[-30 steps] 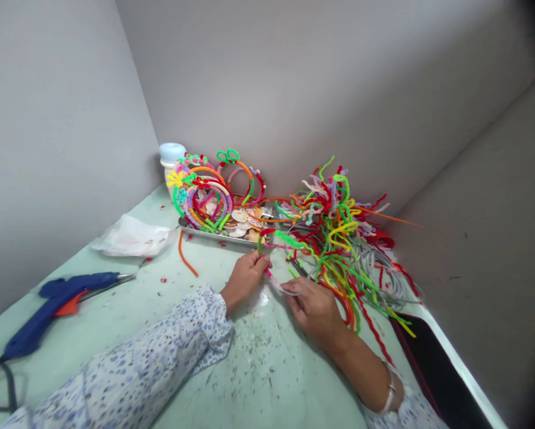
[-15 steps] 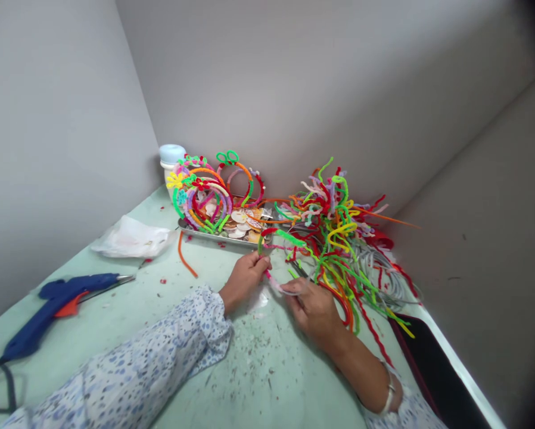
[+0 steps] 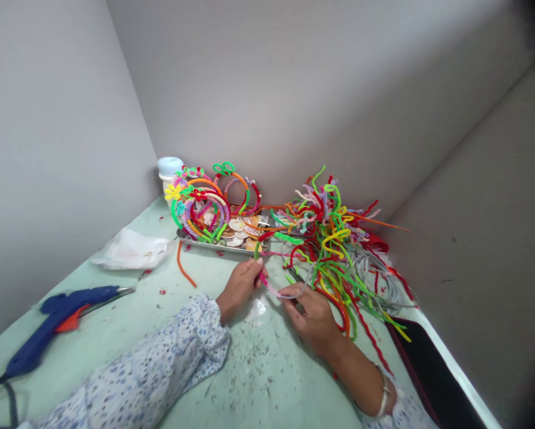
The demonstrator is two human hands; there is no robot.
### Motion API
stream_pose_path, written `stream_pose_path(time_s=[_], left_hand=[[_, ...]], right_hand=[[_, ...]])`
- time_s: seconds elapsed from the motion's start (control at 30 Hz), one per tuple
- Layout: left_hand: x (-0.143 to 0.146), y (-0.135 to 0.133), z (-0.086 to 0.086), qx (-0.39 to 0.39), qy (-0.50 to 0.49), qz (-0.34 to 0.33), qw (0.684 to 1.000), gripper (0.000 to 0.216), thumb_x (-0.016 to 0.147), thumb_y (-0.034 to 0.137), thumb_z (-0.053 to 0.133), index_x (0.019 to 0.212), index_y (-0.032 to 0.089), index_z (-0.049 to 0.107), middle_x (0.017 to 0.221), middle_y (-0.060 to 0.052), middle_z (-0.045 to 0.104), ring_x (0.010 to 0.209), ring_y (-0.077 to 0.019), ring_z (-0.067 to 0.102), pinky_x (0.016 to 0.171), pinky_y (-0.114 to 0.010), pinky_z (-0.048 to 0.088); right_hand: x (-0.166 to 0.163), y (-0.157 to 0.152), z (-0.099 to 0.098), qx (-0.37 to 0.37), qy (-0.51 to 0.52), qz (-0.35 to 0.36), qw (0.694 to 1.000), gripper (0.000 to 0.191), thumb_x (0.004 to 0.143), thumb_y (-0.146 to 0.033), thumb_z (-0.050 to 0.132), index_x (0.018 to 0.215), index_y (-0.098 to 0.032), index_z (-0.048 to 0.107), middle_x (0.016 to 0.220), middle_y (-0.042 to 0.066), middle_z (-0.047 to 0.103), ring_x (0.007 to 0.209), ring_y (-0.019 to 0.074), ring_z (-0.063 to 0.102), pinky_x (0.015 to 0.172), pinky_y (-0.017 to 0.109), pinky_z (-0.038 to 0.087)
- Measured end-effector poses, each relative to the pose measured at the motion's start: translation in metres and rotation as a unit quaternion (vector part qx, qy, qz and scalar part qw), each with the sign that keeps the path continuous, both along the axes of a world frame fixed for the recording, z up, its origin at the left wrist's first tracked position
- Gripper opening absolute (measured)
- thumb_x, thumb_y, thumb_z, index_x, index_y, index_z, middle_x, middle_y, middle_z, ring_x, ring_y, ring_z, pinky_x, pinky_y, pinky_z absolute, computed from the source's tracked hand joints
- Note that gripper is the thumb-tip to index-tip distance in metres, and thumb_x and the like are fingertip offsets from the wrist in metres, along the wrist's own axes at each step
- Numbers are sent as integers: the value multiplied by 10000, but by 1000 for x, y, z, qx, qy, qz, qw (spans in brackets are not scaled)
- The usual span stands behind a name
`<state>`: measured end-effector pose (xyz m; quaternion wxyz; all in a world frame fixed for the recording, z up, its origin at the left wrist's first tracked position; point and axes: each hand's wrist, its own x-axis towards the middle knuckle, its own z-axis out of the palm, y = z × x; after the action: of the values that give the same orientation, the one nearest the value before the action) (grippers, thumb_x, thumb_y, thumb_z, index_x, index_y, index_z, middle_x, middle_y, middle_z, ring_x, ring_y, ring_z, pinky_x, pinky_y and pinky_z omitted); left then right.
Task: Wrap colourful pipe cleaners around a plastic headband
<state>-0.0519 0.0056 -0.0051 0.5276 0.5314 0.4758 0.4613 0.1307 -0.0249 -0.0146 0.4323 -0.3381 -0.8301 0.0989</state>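
Note:
Between my two hands is a curved headband [image 3: 264,279] partly wrapped in fuzzy pipe cleaner, with green, red, magenta and pale pink stretches. My left hand [image 3: 241,283] pinches it near the green and magenta part. At the pale pink part, the fingers of my right hand [image 3: 310,313] are closed on the band; a bare grey stretch [image 3: 299,291] curves up beside them. Behind my hands, several finished pipe-cleaner headbands [image 3: 200,208] lean together on a metal tray [image 3: 214,245] of round pieces. A tangled heap of coloured pipe cleaners [image 3: 334,238] lies to the right.
A blue glue gun [image 3: 66,316] with its cord lies at left, near a white plastic bag [image 3: 133,249]. One orange pipe cleaner [image 3: 184,266] lies alone. A jar [image 3: 169,170] stands in the back corner, grey wire bands [image 3: 379,277] and a dark flat object [image 3: 432,369] at right.
The view has shifted slightly, so the tray and heap sit a little lower. Both hands keep their hold on the headband, with only slight finger movement.

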Motion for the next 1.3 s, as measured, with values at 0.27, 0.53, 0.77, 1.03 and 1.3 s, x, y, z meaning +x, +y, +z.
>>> stream_pose_path(time_s=[0.27,0.53,0.77,1.03,1.3], left_hand=[[-1,1,-2,-7,34,-5,999,438,853,498,361,631,152,512,446,48,374,404,-72,313,431,-213,237],[0,2,-2,-12,27,-9,1000,431,836,497,390,599,155,504,444,46,371,413,-74,315,438,-211,237],[1,2,-2,-10,31,-4,999,429,836,493,384,597,157,499,443,44,374,408,-76,320,429,-211,238],[1,3,-4,-13,32,-5,999,430,834,500,389,594,159,495,451,44,366,427,-81,323,443,-212,247],[1,4,-5,-20,31,-14,999,432,834,505,378,600,161,497,452,38,379,431,-86,333,443,-213,246]], right_hand=[[-2,-1,4,9,-8,49,999,201,808,-93,538,958,-204,612,861,45,666,834,157,623,769,307,521],[-1,-2,5,4,-40,39,998,176,821,-119,509,944,-192,610,853,47,668,843,161,627,750,296,514],[-4,-3,5,-3,-30,20,999,194,820,-136,523,990,-197,591,885,54,657,857,166,614,758,307,504],[-3,-3,7,5,-22,35,999,212,819,-119,514,979,-203,625,875,50,682,860,158,631,763,298,521],[0,-1,4,-5,-38,41,998,215,835,-120,483,973,-204,625,894,57,679,857,161,636,752,303,526]])
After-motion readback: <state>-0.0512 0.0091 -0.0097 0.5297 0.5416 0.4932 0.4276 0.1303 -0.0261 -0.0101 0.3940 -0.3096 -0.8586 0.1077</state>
